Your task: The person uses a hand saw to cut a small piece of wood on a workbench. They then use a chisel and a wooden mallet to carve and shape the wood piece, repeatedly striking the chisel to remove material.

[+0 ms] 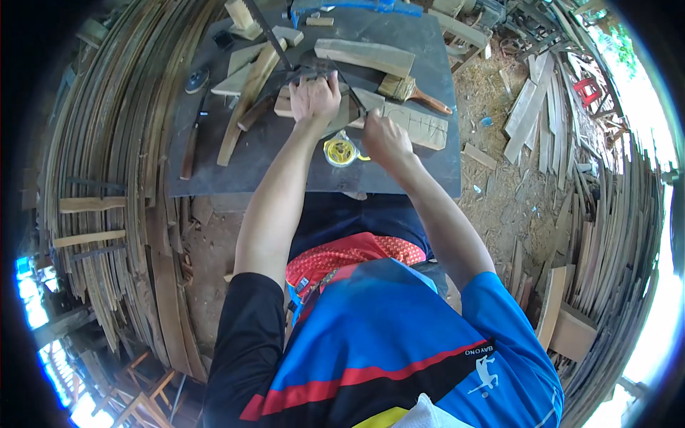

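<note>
My left hand [314,100] rests with curled fingers over a dark piece and a pale wooden block [283,107] near the table's middle; what exactly it grips is unclear. Just right of it, my right hand [379,132] is closed on the lower end of a thin dark tool [349,93], which slants up-left. A yellow tape measure [341,150] lies below my hands. A light board [421,128] with dark line markings lies beside my right hand, and a wooden-handled brush [399,89] lies above it. Long wooden pieces [246,107] lie to the left.
The dark tabletop [200,171] also holds a long-handled tool [191,143], a pale board [364,55] and a blue tool [357,8]. Stacked planks [100,143] line the left side. Loose boards [531,100], more planks [606,235] and a red plastic item [587,93] are at the right.
</note>
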